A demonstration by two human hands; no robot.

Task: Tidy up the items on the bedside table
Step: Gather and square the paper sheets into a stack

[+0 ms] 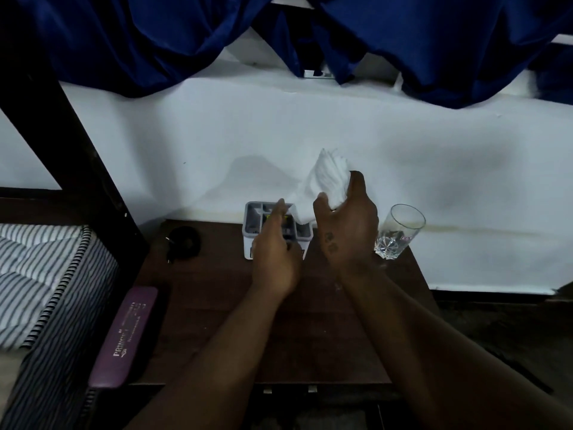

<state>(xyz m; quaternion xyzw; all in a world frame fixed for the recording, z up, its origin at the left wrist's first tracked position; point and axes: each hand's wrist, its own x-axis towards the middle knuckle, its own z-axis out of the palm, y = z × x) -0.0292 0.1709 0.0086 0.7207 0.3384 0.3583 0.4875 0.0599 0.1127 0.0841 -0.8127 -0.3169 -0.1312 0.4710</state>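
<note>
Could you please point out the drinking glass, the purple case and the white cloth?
drinking glass (398,232): head view, its clear side wall.
purple case (127,335): head view, middle of its lid.
white cloth (327,178): head view, its bunched upper part.

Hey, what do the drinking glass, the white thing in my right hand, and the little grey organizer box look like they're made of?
Drinking glass: clear glass, probably, see-through with a cut, faceted base.
White thing in the right hand: soft cloth or tissue; it bunches and drapes.
Grey organizer box: likely matte plastic, with thin moulded dividers.

Dim room. White wall (310,128) at 12 o'clock, blue curtains (124,35) above; striped mattress (34,274) at 9 o'clock.
</note>
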